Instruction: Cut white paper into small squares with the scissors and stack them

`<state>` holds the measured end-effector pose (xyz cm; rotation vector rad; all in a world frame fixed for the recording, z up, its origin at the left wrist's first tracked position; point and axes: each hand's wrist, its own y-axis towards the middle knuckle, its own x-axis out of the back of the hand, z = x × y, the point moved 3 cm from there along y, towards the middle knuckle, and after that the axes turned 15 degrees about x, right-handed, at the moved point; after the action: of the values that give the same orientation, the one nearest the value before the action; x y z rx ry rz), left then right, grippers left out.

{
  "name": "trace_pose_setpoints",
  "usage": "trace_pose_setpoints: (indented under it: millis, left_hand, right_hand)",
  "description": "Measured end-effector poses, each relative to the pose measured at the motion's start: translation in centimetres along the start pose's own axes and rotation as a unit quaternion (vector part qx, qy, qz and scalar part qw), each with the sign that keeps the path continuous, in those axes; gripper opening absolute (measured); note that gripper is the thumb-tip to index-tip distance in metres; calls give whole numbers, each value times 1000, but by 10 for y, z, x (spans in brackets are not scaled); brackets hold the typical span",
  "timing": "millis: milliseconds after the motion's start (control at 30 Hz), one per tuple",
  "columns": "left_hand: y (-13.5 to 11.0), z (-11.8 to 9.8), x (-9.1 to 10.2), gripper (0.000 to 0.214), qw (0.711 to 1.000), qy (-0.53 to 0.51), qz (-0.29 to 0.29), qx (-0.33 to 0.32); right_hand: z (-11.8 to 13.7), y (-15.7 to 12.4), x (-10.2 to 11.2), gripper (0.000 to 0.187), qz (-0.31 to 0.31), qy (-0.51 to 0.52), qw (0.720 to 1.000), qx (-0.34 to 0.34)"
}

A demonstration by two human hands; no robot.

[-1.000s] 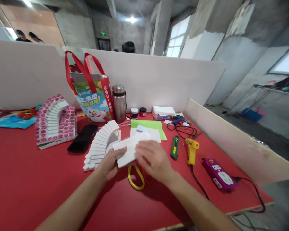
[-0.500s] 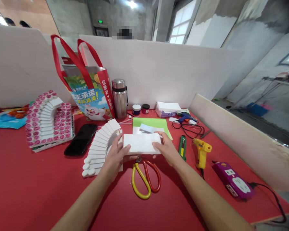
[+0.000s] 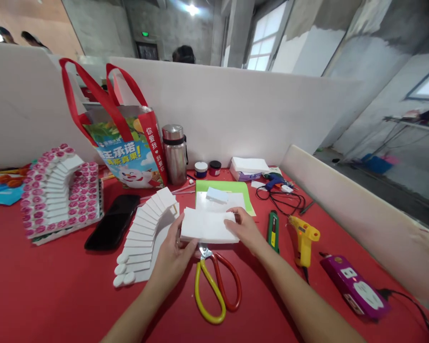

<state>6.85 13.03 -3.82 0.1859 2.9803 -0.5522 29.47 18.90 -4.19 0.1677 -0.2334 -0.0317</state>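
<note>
Both hands hold a white foam block (image 3: 207, 225) just above the red table (image 3: 57, 295). My left hand (image 3: 173, 255) grips its left end from below, with fingers curled under. My right hand (image 3: 245, 229) pinches its right end. Directly under the block lie scissors (image 3: 216, 281) with one yellow and one red handle. Left of my left hand stands a white foam staircase model (image 3: 146, 228). Behind the block, white sheets (image 3: 218, 200) rest on green paper (image 3: 225, 186).
A black phone (image 3: 112, 227), a pink-dotted staircase model (image 3: 59, 190), a red-handled bag (image 3: 123, 143) and a steel flask (image 3: 174, 153) stand to the left and rear. A green cutter (image 3: 272, 229), yellow glue gun (image 3: 304, 238) and purple power strip (image 3: 355, 290) lie on the right. White partitions (image 3: 236, 114) ring the table.
My right hand slid from on top of the foam block to its right end. The block turned level and square to me. The scissors under it came fully into view.
</note>
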Motion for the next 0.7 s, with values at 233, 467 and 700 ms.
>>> trace_pose_setpoints:
  millis: [233,467,700]
  left_hand:
    - [-1,-6,13,74,978,162,-85,-95]
    - [0,-10,21,74,931,297,-125,-169]
    - [0,-12,13,63,891,369,-92,-249]
  right_hand:
    - [6,-6,10,47,10,20,1000,20]
    - [18,-12,16,48,29,-328,917,225]
    - [25,-20,-11,57,116,-372,880,272]
